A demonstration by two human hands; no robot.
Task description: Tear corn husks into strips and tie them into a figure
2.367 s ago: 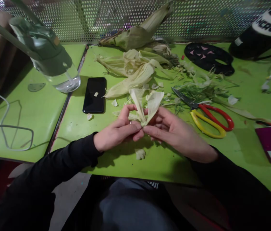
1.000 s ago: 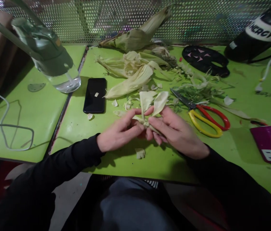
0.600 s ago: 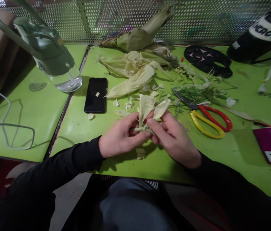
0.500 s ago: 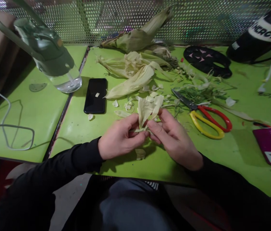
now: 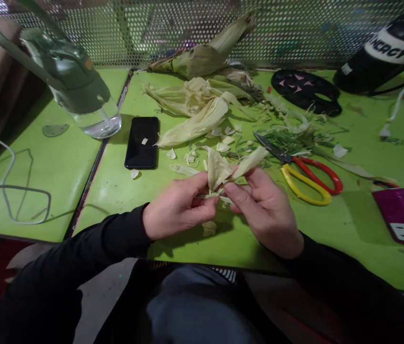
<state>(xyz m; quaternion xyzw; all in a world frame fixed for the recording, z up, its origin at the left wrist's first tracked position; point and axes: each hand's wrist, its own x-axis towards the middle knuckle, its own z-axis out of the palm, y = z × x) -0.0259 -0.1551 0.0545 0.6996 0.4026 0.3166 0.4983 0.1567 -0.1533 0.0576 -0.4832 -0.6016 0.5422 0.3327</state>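
Between my hands, above the near part of the green table, is a small bunch of pale corn husk pieces (image 5: 219, 168) gathered at a narrow base. My left hand (image 5: 182, 203) pinches that base from the left, thumb and fingers closed on it. On the other side my right hand (image 5: 264, 208) is closed on a husk strip (image 5: 249, 162) that leans out to the right. Parts of the base are hidden behind my fingers. Scissors (image 5: 307, 177) with one red and one yellow handle lie right of my right hand, beside green shreds (image 5: 295, 138).
Large dried corn husks (image 5: 202, 119) lie farther back, below a perforated metal screen (image 5: 123, 33). A phone (image 5: 142, 143) and a water bottle (image 5: 83, 91) are at left. To the right are a black palette-shaped piece (image 5: 305, 91), a black bottle (image 5: 377, 57) and a purple box (image 5: 402, 215).
My right hand has shifted slightly right, pulling the right husk strip outward, so it leans away from the upright piece. My left hand keeps its pinch with hardly any movement.
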